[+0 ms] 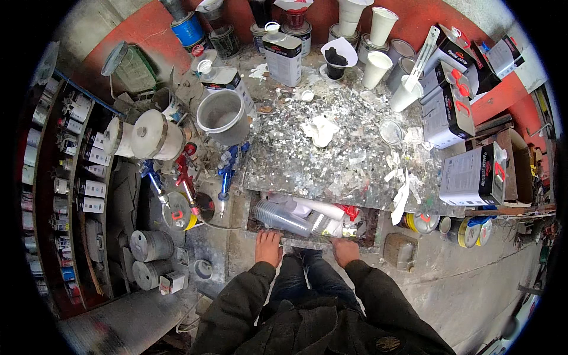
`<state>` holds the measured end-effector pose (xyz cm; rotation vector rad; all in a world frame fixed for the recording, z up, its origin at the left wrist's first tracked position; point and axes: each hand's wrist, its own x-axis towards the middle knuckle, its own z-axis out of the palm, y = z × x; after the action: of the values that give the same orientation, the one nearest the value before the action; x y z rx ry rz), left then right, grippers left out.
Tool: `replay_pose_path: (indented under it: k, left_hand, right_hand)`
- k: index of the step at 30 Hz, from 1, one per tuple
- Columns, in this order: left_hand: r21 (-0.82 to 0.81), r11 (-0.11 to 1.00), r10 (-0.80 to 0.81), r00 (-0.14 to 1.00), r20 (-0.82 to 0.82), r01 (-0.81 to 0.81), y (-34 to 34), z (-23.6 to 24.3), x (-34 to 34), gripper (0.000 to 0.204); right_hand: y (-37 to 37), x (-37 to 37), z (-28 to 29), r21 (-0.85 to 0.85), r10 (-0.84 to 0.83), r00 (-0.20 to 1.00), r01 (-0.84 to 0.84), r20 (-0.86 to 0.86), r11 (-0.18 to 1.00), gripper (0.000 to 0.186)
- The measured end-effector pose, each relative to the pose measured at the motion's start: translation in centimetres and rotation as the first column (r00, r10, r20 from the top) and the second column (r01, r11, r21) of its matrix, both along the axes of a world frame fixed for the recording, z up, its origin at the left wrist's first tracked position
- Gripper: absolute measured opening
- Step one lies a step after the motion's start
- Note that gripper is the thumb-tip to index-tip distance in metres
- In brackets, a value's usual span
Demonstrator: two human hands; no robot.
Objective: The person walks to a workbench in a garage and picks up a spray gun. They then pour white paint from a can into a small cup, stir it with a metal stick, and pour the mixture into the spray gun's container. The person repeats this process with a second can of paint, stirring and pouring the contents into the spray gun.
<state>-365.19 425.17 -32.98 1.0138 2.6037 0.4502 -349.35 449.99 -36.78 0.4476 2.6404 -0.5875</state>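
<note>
An open drawer (371,235) juts out beneath the front of the paint-crusted workbench. My left hand (269,247) has its fingers hooked over the left part of the drawer's front edge. Toward the right end of the same edge, my right hand (345,252) is curled over it in the same way. Inside lies a stack of clear plastic cups (278,218) on its side. Behind and beside the stack are a white roll-like piece (316,207), crumpled clear plastic and a red item (349,211) whose kind I cannot make out.
Blue and red spray guns (226,171) hang left of the drawer, below a grey bucket (222,118). Rectangular metal cans (470,177) line the bench's right side. White cups (377,69) and tins stand along the back. Shelves (89,195) of cans rise at the left.
</note>
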Motion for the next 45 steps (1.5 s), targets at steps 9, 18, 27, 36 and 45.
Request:
replay_pose_path:
  k: [9,18,27,36,45]
  left_hand:
    - [-0.020,1.000,-0.006,0.993,0.119,0.008,-3.2,-0.7,2.3,0.046]
    - [0.001,0.999,-0.030,0.850,0.525,0.035,-3.5,-2.9,-3.8,0.038]
    - [0.271,0.873,0.134,0.735,0.664,-0.404,-0.4,-11.2,-5.7,0.028]
    - [0.188,0.864,0.170,0.622,0.764,-0.466,-0.1,-5.6,-6.1,0.027]
    - [0.308,0.754,-0.299,0.114,0.948,-0.580,11.4,8.2,-8.1,0.034]
  right_hand:
    - [-2.1,3.2,-0.6,-0.050,0.057,0.998,-0.056,0.020,0.997,0.039]
    - [-0.8,4.1,1.9,-0.194,0.054,0.993,-0.033,0.103,0.980,0.053]
    - [0.4,5.5,3.6,-0.142,-0.041,0.989,0.062,0.144,0.988,0.044]
    - [0.0,4.8,4.1,-0.097,-0.148,0.985,0.156,0.085,0.983,0.032]
    - [-1.3,3.5,6.6,-0.364,-0.419,0.899,0.351,-0.125,0.862,0.036]
